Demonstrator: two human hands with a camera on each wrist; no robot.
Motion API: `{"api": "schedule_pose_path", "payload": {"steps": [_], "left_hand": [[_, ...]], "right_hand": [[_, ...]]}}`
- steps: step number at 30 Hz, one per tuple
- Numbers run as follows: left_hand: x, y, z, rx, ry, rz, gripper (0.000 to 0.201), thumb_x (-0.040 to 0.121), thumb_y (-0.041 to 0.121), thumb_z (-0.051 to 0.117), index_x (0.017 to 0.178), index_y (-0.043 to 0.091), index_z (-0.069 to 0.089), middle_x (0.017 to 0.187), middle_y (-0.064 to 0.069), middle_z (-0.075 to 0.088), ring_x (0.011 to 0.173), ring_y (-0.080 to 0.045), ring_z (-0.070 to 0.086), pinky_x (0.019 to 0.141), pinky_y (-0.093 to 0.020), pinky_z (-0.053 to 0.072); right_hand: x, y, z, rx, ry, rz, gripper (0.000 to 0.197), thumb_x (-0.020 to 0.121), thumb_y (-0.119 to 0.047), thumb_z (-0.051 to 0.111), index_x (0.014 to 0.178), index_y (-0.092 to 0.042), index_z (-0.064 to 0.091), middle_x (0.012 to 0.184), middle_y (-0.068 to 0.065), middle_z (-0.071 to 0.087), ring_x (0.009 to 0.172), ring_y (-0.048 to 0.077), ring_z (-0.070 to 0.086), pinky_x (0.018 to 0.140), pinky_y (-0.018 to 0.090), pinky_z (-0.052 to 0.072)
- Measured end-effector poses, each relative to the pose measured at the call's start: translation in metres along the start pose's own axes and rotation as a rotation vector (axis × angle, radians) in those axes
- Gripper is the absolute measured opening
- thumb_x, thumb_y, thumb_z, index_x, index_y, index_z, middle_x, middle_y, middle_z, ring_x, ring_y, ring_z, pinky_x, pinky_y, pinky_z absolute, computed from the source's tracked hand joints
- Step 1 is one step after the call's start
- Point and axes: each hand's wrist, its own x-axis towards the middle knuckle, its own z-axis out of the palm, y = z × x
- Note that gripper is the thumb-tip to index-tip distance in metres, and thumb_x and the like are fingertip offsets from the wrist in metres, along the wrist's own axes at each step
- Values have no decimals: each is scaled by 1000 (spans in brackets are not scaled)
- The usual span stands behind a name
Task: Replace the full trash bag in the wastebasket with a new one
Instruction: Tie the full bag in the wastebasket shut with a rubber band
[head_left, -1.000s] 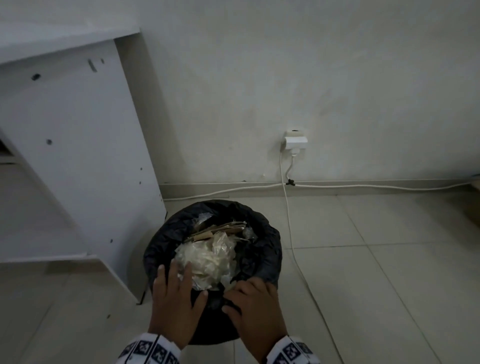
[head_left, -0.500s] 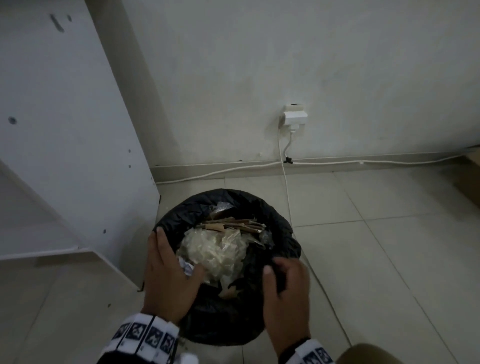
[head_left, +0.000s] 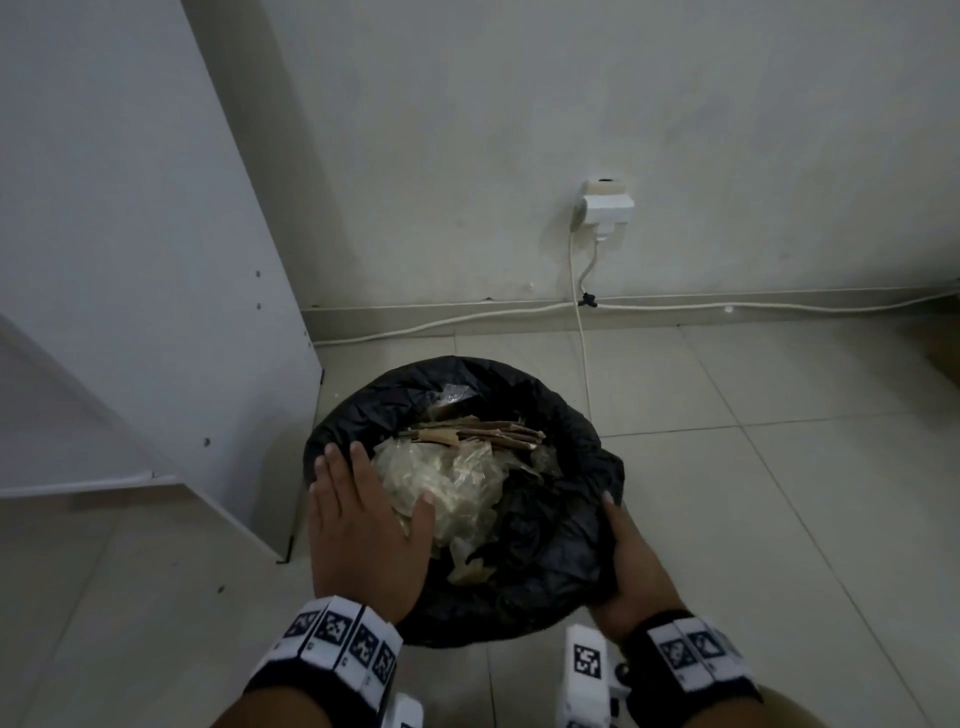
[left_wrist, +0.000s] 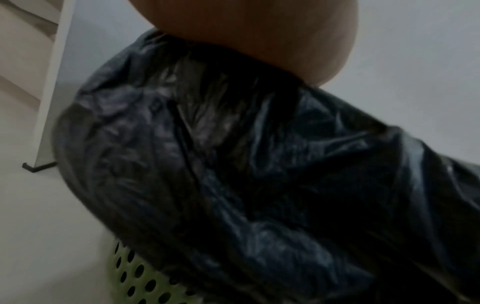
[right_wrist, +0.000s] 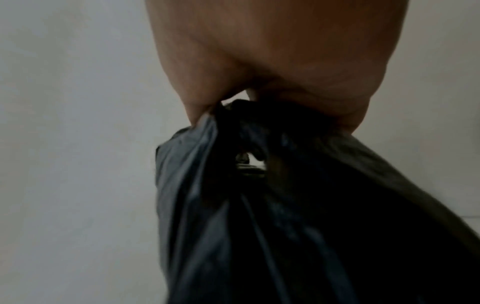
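While left hand (head_left: 363, 525) lies flat, only right wrist shows right hand (right_wrist: 272, 67) pinching bag (right_wrist: 298, 205)

right hand (right_wrist: 272, 67), grip pinching gathered black trash bag (right_wrist: 259, 216)

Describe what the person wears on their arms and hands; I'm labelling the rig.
Both hands, left hand and right hand, are bare and gloveless. Each wrist carries a black band ringed with white blocks printed with black square codes. No sleeves show.

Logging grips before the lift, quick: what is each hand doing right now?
Left hand: open, fingers straight, resting flat on the trash bag rim.
Right hand: closed, gripping a bunched fold of the bag.
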Motion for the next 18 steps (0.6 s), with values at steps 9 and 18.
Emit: {"api": "schedule_pose_path", "payload": {"steps": [9,18], "left_hand": [[-1,1,-3,37,-17,21,97,86,69,17,159,8,-2,167,-17,0,155,-30,0,125,-42,4],[-1,3,-4,43,-35,39,94,88,66,19,159,7,0,167,-17,-3,155,-29,-1,126,-44,8]], "right_hand": [[3,-85,45,-52,27,-180,36,95,-31,52,112,-4,67,110,18,72,97,30,71,88,41,54],[37,-104,125,-456,-40,25,47,78,-39,77,110,-6,69,121,21,68,108,37,67,93,52,53]]}}
